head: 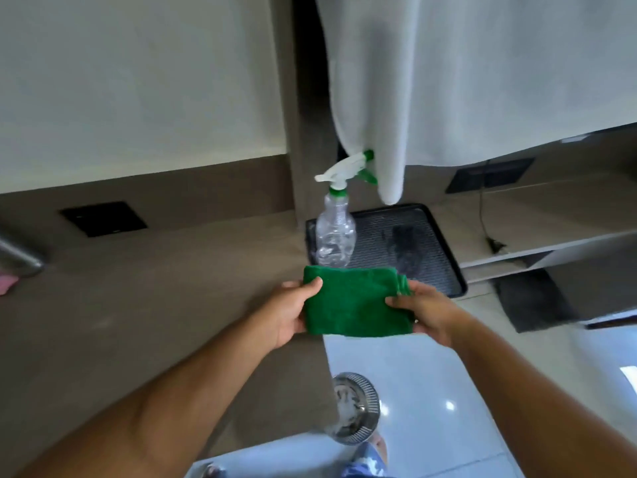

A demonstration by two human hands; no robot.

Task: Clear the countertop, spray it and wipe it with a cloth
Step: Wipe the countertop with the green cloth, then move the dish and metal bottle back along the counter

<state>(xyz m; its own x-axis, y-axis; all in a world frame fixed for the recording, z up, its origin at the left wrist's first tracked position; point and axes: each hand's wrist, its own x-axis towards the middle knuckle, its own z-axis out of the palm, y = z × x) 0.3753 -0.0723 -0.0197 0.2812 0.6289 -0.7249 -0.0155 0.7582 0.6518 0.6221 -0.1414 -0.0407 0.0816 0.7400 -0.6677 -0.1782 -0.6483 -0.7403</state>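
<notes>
A: Well, both hands are on the green cloth point(356, 301) — left hand point(293, 313) pinching its edge at nine o'clock, right hand point(422, 312) pinching the edge at three o'clock, thumbs on top, the cloth folded into a thick pad between them.

B: And it's held up off the countertop point(155, 298), right at the counter's front edge. The spray bottle point(336, 232) stands just beyond it at twelve o'clock, on the near-left corner of the black tray point(431, 250).

A: The trigger head is tucked against that hanging white towel point(372, 98). Looks like wiping is the step in hand, though I can't see any wet sheen on the surface.

B: To do it well, I'd say pass the pad to one hand, lay it flat, palm spread over it — then long overlapping strokes across the brown top, keeping the fold tidy so a clean face stays down.

A: And steer clear of the bottle; one nudge could tip it.
</notes>
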